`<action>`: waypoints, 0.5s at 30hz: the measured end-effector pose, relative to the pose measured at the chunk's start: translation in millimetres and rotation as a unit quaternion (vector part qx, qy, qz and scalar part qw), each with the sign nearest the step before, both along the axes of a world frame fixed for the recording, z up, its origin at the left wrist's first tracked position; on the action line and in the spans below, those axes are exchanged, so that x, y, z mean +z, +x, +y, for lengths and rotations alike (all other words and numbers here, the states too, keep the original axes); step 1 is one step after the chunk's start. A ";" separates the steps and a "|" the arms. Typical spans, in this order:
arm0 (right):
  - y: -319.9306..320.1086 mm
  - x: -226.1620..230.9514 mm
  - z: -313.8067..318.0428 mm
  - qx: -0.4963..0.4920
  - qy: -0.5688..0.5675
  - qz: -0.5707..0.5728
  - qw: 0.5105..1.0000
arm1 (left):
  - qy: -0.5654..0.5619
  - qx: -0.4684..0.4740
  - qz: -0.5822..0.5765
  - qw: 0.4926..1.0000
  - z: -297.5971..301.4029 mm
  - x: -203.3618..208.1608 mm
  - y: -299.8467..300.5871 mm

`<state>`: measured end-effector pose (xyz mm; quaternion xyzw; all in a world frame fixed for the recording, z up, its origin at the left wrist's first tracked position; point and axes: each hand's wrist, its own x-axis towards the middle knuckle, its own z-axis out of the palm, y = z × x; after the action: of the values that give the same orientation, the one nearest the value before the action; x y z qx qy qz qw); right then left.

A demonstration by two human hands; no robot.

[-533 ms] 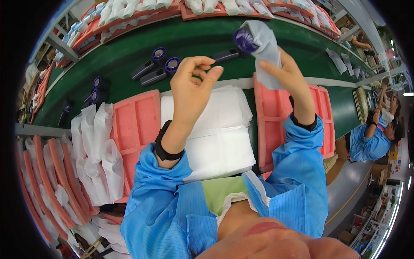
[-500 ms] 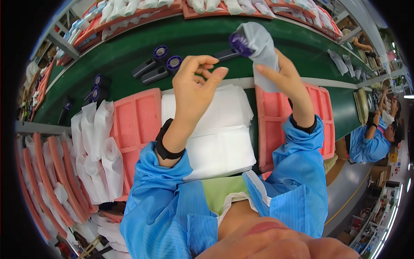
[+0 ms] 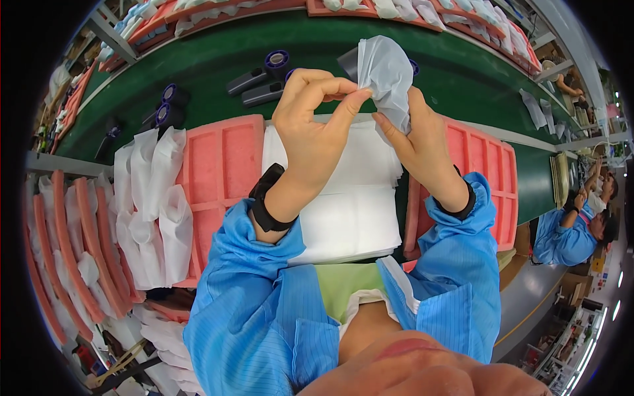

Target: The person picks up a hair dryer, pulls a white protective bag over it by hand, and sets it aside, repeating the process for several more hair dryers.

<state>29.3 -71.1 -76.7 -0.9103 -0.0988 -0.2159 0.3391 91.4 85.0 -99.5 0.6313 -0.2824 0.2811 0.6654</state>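
Observation:
A thin white translucent wrapper (image 3: 386, 69) is bunched around an item, which earlier showed a purple round end like a hair dryer's head. My right hand (image 3: 422, 145) grips the wrapped hair dryer low down, fingers closed around it. With thumb and forefinger, my left hand (image 3: 317, 115) pinches the wrapper's left edge. A dark grey cylindrical part (image 3: 348, 64) shows just left of the wrapper; whether it belongs to the held item I cannot tell. Below my hands lies a stack of white wrappers (image 3: 343, 224).
Unwrapped dark hair dryers (image 3: 247, 82) with purple rings lie on the green belt (image 3: 211, 59). Pink foam trays flank the stack, one on the left (image 3: 221, 158), one on the right (image 3: 485, 158). Wrapped items (image 3: 152, 211) fill the left tray's far side. Co-workers (image 3: 571, 224) are at right.
My left hand has moved right and now pinches the wrapper. The held item has turned, so its purple end no longer faces left. The view has shifted slightly.

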 end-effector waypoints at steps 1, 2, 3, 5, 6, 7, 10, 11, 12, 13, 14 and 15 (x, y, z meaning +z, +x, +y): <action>-0.3 -0.6 -0.3 0.000 0.001 0.002 1.000 | 0.002 -0.007 0.004 1.000 0.3 0.1 1.7; -0.1 -1.5 -1.6 0.002 0.000 0.006 1.000 | 0.005 -0.014 0.007 1.000 0.7 0.1 4.0; 0.2 -2.4 -3.6 0.004 0.000 0.011 1.000 | 0.008 -0.022 0.011 1.000 1.4 0.2 6.0; -0.6 -3.0 -9.5 0.004 0.001 0.017 1.000 | -0.027 -0.070 0.081 0.994 4.9 1.1 10.7; -2.0 -1.5 -14.5 0.040 0.080 0.083 0.993 | -0.062 -0.117 0.148 0.980 7.2 1.1 13.9; -2.9 0.6 -20.6 0.076 0.159 0.147 0.973 | -0.096 -0.163 0.214 0.958 9.4 0.7 17.9; -2.1 0.7 -44.6 0.123 0.177 0.215 0.953 | -0.156 -0.263 0.338 0.890 17.9 -5.6 34.5; 0.1 0.1 -55.7 0.137 0.116 0.222 0.958 | -0.184 -0.309 0.396 0.845 15.8 -8.2 38.3; 2.7 -0.3 -67.3 0.152 0.054 0.229 0.960 | -0.181 -0.312 0.398 0.843 11.2 -12.1 38.8; 8.8 -0.1 -79.4 0.153 0.056 0.230 0.959 | -0.101 -0.237 0.355 0.898 8.0 -19.3 37.2; 19.0 0.7 -94.4 0.101 0.116 0.294 0.943 | -0.020 -0.158 0.307 0.938 4.3 -27.5 34.8; 33.7 0.2 -111.7 0.046 0.173 0.355 0.917 | 0.061 -0.077 0.253 0.962 -0.4 -35.5 33.2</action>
<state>63.0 -182.8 -76.6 -0.8484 0.0250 0.1241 0.5139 124.7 84.7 -135.0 0.6977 -0.1691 0.0421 0.6948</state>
